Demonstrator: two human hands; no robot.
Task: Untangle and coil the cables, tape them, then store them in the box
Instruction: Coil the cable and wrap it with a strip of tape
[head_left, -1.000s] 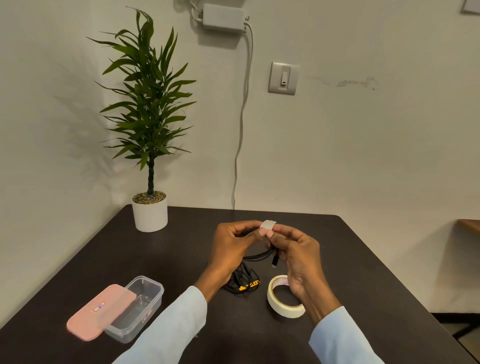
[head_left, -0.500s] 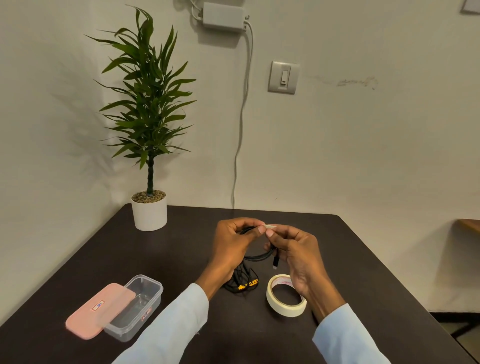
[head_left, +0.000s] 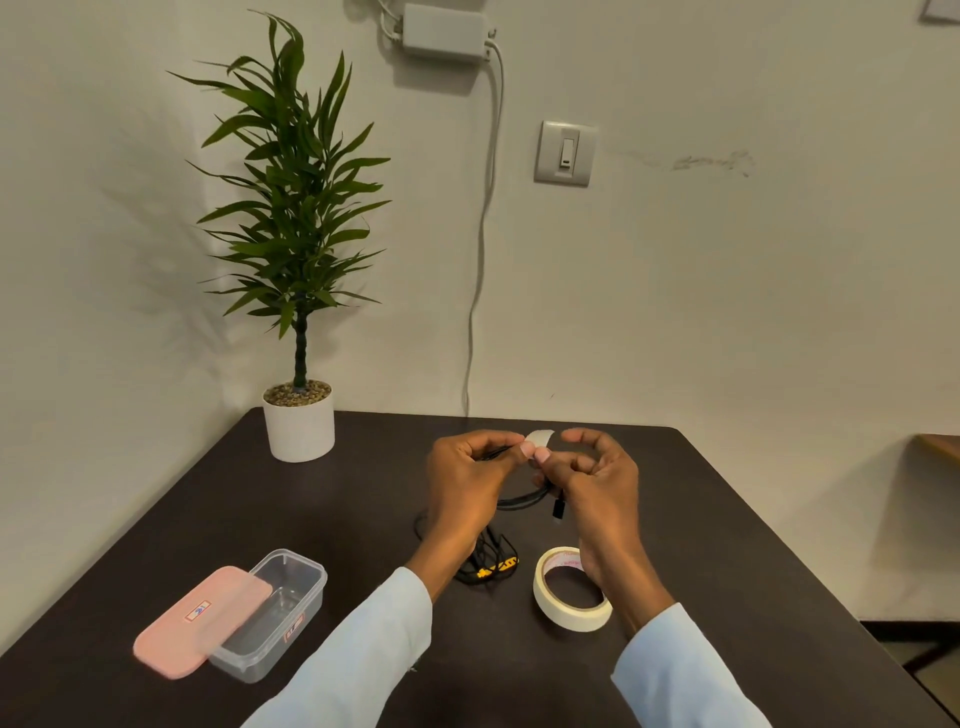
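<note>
My left hand (head_left: 462, 488) pinches a coiled black cable (head_left: 519, 501) above the dark table, with a small white strip of tape (head_left: 539, 437) sticking up at its fingertips. My right hand (head_left: 597, 488) is beside it; its thumb and middle fingers press the coil while the index finger is lifted off the strip. The cable's plug (head_left: 558, 510) dangles below. A second black cable with yellow markings (head_left: 491, 564) lies on the table under my left wrist. A roll of white masking tape (head_left: 571, 590) lies flat by my right wrist. The clear plastic box (head_left: 291, 597) stands at front left.
A pink lid (head_left: 202, 621) rests askew across the box's near end. A potted plant (head_left: 298, 421) in a white pot stands at the table's back left corner. The table's right edge (head_left: 779, 545) drops to the floor. A wall cable hangs behind the table.
The tape strip was pressed flat against the coil half a second ago; its end now sticks up again, and my right index finger has lifted away from it.
</note>
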